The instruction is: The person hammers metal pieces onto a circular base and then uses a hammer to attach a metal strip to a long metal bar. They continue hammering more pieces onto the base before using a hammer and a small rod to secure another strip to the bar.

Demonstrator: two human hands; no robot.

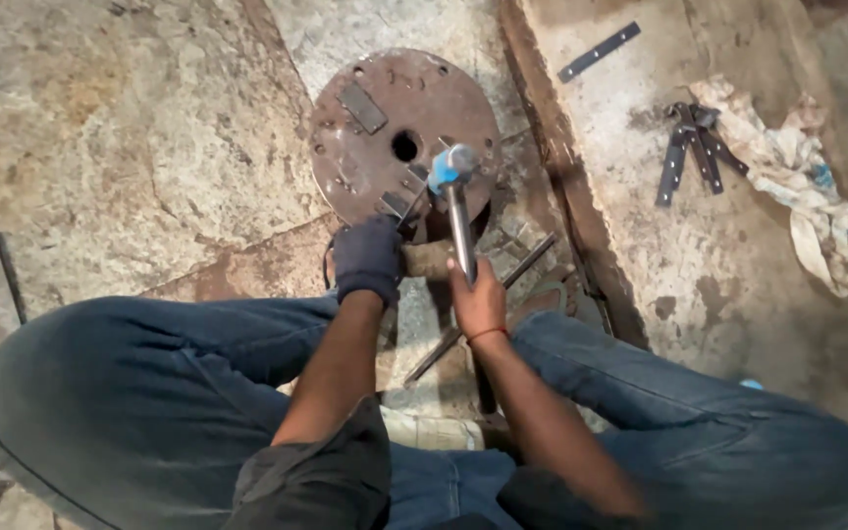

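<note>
I squat over a rusty round steel disc (pixel 385 108) with a centre hole, lying on the stone floor. My right hand (pixel 478 299) is closed round the metal handle of a hammer (pixel 455 186), whose blue-taped head hangs over the disc's near edge. My left hand (pixel 369 257), in a dark glove, pinches a small flat metal piece (pixel 397 204) against the disc's near rim, just left of the hammer head. Another flat metal strip (pixel 361 106) lies on top of the disc.
Thin metal rods (pixel 527 263) lie by my right knee. On the raised concrete slab at right sit a flat bar (pixel 598 51), a bundle of dark metal strips (pixel 691 147) and a crumpled rag (pixel 797 167). My denim-clad knees fill the foreground.
</note>
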